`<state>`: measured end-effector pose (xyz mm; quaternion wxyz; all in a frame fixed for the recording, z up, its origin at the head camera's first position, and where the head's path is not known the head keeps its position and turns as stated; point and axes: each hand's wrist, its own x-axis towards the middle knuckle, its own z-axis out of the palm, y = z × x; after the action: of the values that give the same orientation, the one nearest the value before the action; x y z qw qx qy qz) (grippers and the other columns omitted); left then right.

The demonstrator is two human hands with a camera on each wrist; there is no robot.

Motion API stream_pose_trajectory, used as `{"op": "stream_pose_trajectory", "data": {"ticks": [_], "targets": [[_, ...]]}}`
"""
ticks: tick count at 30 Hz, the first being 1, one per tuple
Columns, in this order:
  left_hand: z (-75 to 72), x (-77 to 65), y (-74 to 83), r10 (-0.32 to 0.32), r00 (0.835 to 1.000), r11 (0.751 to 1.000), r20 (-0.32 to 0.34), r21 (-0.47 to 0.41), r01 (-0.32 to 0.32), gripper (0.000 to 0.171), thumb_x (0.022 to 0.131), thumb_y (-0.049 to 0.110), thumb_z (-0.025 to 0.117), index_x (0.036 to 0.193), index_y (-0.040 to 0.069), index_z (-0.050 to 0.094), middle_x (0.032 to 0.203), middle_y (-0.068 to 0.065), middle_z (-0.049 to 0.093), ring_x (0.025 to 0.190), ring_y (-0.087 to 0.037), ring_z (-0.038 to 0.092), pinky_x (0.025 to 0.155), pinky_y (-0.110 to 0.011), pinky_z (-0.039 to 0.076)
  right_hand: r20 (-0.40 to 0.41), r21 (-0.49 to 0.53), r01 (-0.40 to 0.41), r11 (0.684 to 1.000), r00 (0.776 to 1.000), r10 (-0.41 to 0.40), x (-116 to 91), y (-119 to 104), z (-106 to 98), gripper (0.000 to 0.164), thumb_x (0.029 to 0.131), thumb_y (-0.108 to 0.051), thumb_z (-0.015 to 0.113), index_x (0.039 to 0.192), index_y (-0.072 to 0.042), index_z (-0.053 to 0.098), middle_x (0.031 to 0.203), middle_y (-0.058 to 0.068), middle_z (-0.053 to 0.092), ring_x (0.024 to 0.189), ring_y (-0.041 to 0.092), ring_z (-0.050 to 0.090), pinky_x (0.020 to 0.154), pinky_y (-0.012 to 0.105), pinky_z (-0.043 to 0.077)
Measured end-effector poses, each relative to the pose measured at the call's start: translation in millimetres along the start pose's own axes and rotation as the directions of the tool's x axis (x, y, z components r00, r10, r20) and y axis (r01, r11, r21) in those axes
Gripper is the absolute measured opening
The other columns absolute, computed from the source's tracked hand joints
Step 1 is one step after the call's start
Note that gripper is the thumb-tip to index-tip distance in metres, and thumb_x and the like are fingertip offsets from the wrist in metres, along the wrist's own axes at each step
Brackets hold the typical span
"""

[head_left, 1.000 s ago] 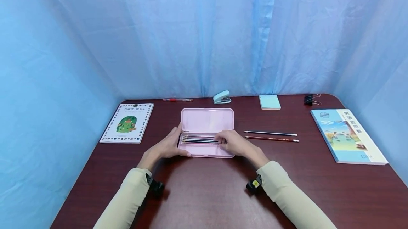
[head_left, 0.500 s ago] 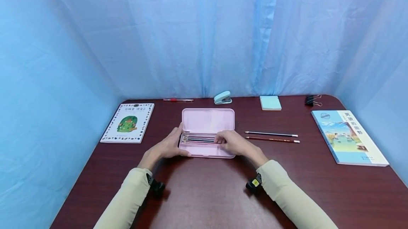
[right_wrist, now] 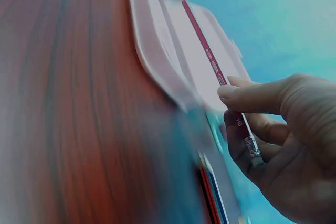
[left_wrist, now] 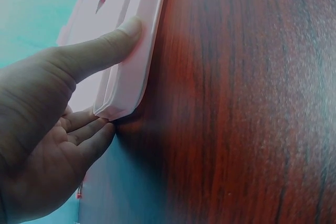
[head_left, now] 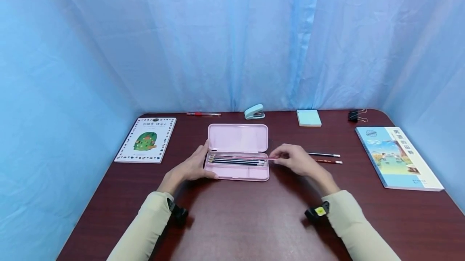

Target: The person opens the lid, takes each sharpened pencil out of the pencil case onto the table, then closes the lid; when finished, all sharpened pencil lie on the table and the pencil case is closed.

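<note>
A pink pencil case [head_left: 237, 137] lies with its lid up in the head view, several dark pencils [head_left: 236, 161] in its tray. My left hand [head_left: 190, 167] holds the case's left end, thumb on the front wall [left_wrist: 137, 61] and fingers by the side. Just past the right end, my right hand [head_left: 296, 159] pinches a red pencil [right_wrist: 207, 51] near its eraser end. That pencil slants over the tray, its point toward the left. To the right on the table lie a dark pencil [head_left: 325, 154] and a brownish-red pencil [head_left: 329, 161], partly hidden by my right hand.
A white book [head_left: 145, 140] lies at the left and a thicker blue book [head_left: 397, 158] at the right. Along the back edge are a red pen [head_left: 203, 114], a mint stapler [head_left: 254, 112], a sticky-note pad [head_left: 309, 118] and a black binder clip [head_left: 353, 116].
My right hand has moved right, out of the case, drawing the red pencil with it; the dark pencils in the tray show more fully. My left hand keeps its place.
</note>
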<state>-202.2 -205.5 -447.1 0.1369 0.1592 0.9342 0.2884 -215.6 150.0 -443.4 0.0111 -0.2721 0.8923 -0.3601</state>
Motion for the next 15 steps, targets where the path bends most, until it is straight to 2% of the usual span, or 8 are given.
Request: {"op": "stream_pose_trajectory", "data": {"ticks": [7,11,15], "targets": [[0.3,0.1,-0.5,-0.005,1.000,1.000,-0.007,0.008,0.005,0.124,0.064,0.047,0.080,0.149,0.013,-0.004,0.142,-0.011,0.027,0.128,-0.019,0.028,0.107,-0.037,0.024,-0.034,-0.086,-0.140,0.986,0.990,0.138,-58,43,-42,0.012,0.085,-0.015,0.066,0.095,-0.022,0.070,0.086,-0.009,0.062,0.078,0.011,0.053,0.069,0.029,0.044],[0.2,-0.3,-0.2,-0.008,1.000,1.000,-0.005,0.015,0.008,0.124,0.064,0.046,0.080,0.149,0.013,-0.004,0.142,-0.010,0.027,0.128,-0.019,0.028,0.107,-0.037,0.025,-0.057,-0.117,-0.217,0.969,0.976,0.211,-87,59,-53,0.012,0.086,-0.017,0.066,0.096,-0.023,0.070,0.087,-0.007,0.061,0.077,0.011,0.051,0.068,0.028,0.043],[-0.2,-0.4,0.8,-0.005,1.000,1.000,-0.001,0.011,0.005,0.124,0.064,0.046,0.080,0.149,0.012,-0.004,0.142,-0.011,0.027,0.128,-0.020,0.028,0.107,-0.038,0.025,-0.101,-0.156,-0.248,0.956,0.967,0.234,-101,68,-57,0.015,0.085,-0.013,0.066,0.097,-0.021,0.070,0.089,-0.003,0.062,0.078,0.014,0.051,0.069,0.033,0.042]]}}
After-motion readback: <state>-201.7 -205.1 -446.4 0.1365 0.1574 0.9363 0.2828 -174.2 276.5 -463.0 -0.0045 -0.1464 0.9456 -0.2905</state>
